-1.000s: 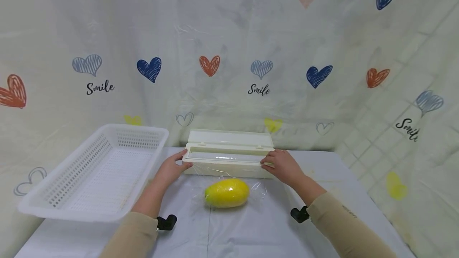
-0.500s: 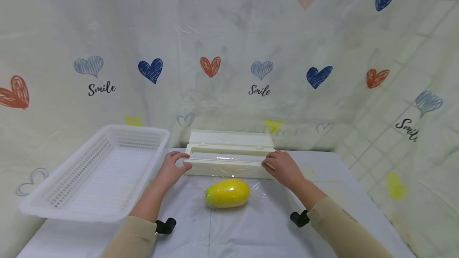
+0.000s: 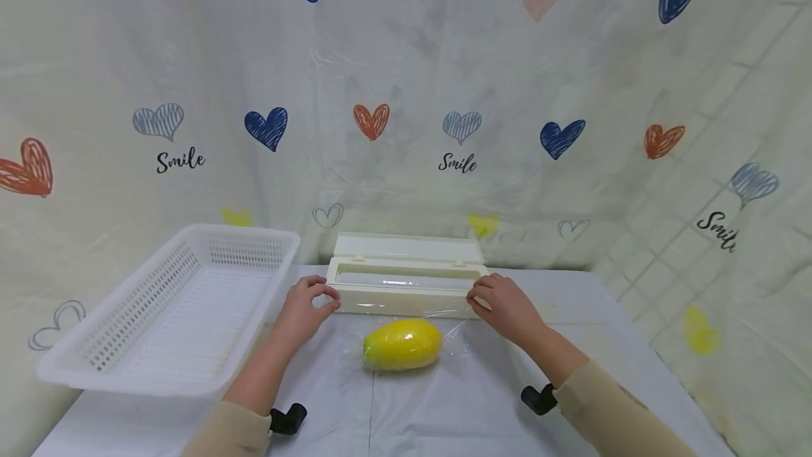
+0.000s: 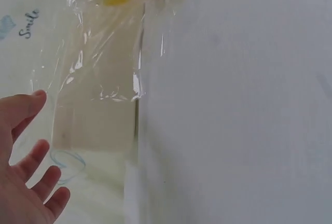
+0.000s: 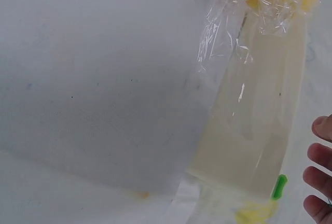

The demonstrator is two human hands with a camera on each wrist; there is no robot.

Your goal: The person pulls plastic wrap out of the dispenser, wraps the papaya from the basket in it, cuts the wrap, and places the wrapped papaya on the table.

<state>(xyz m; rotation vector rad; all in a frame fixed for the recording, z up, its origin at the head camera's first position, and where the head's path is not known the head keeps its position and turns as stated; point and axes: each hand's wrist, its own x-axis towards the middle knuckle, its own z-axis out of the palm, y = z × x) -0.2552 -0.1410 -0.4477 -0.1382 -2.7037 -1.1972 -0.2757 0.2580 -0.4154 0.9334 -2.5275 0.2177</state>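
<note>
A cream cling film dispenser (image 3: 406, 300) lies with its lid (image 3: 409, 247) raised and the film roll (image 3: 400, 278) showing inside. At its left front corner, thumb and forefinger of my left hand (image 3: 306, 307) pinch the clear film's edge. My right hand (image 3: 504, 309) does likewise at the right front corner. The other fingers of both hands are spread apart in the wrist views. Cling film (image 4: 98, 63) hangs over the dispenser's front, its pinched edge hard to see. In front sits an oblong yellow fruit (image 3: 402, 344) wrapped in cling film, crinkled at both ends.
A large white perforated basket (image 3: 155, 386) stands at the left. A green piece (image 5: 279, 186) sits on the dispenser's end. Behind the white-covered table (image 3: 457, 415) hangs a curtain (image 3: 406, 55) printed with hearts.
Both hands have drawn slightly toward me, away from the dispenser's top edge, and the right has also shifted a little right. The dispenser and fruit hold their places.
</note>
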